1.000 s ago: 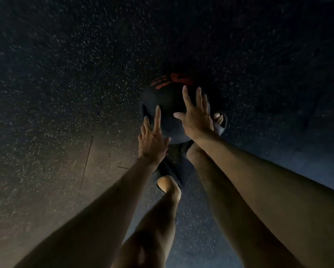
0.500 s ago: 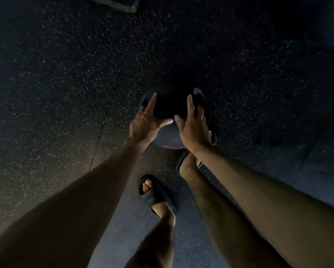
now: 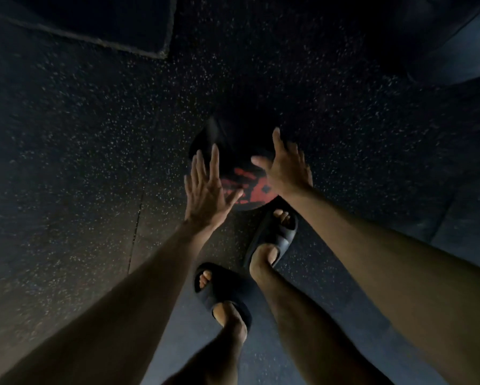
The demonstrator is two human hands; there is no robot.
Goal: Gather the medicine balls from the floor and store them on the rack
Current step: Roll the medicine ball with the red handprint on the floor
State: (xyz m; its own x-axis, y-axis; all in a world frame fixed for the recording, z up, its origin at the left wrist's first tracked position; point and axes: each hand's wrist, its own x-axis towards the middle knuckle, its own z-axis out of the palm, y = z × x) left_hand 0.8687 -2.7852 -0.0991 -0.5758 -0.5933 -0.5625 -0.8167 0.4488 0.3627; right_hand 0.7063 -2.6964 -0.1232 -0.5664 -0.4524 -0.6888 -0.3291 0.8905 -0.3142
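Black slides: we note our left slide (image 3: 221, 293) nearest, our right slide (image 3: 273, 237) just ahead of it, toes showing in both.
Left hand: our left hand (image 3: 205, 190) spread flat, fingers straight, at the ball's left side (contact hard to judge in this dim light).
Right hand: our right hand (image 3: 284, 168) open, fingers fanned, over the ball's upper right.
Medicine ball: dark medicine ball (image 3: 243, 176) with red markings, on the floor between our hands, just beyond the right toes.
Floor: speckled rubber floor (image 3: 80, 134); a mat edge (image 3: 94, 41) lies far left.
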